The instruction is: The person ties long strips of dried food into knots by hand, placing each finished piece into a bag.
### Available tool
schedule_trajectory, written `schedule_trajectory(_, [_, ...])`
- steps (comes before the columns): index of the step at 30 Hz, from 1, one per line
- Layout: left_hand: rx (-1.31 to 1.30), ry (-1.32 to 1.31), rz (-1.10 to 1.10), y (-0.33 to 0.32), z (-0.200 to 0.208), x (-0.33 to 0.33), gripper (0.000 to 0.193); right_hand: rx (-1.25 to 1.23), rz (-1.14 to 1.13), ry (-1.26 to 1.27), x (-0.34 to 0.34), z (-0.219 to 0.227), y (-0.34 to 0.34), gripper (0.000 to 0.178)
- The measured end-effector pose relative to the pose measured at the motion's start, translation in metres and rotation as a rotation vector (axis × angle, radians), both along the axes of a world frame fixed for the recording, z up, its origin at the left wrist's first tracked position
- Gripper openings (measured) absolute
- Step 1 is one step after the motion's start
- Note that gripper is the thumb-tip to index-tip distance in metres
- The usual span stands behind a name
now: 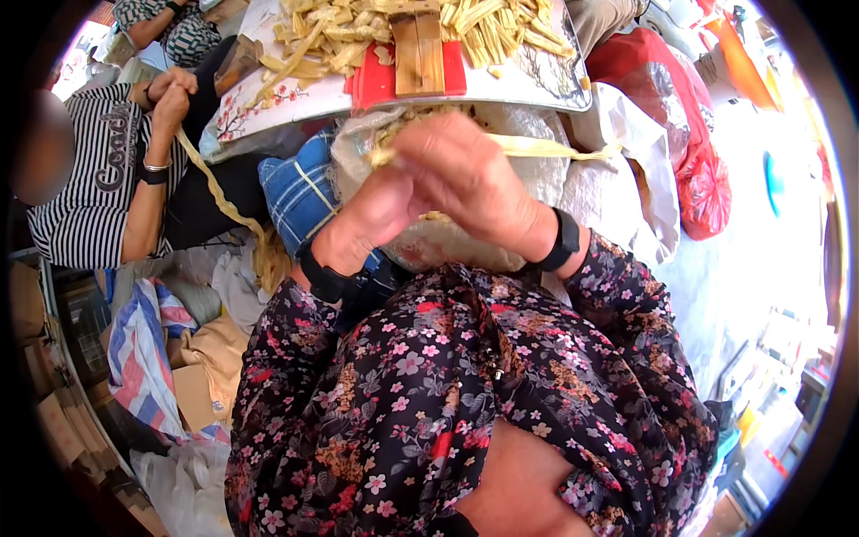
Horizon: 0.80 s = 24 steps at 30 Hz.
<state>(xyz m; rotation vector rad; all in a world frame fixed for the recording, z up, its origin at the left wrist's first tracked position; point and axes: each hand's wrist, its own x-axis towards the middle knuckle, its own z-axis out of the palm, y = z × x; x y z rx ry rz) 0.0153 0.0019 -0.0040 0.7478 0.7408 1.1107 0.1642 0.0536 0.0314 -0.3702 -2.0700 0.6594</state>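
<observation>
together, left hand (379, 205), right hand (467, 170) gripping yellow strip (546, 149)

A table (512, 88) carries yellow strips (488, 29) — red pad (369, 75) too.

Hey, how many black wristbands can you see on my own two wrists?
2: one black wristband is just behind your left hand, the other just behind your right hand. Any more under your sleeves would be hidden.
</observation>
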Motion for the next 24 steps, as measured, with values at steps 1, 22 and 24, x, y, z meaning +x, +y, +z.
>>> schedule_trajectory(1, [-0.06,-0.23,-0.015,0.001,-0.002,-0.002,0.031,0.003,0.038,-0.012,0.001,-0.002,-0.011,0.024])
schedule_trajectory(22, [1.079,1.332,0.944,-0.007,0.065,0.009,0.021,-1.491,0.497,0.568,0.001,0.044,-0.011,0.019])
schedule_trajectory(24, [1.131,1.237,0.915,-0.013,0.081,0.009,0.019,-1.573,0.764,0.64,0.001,0.05,-0.017,0.019])
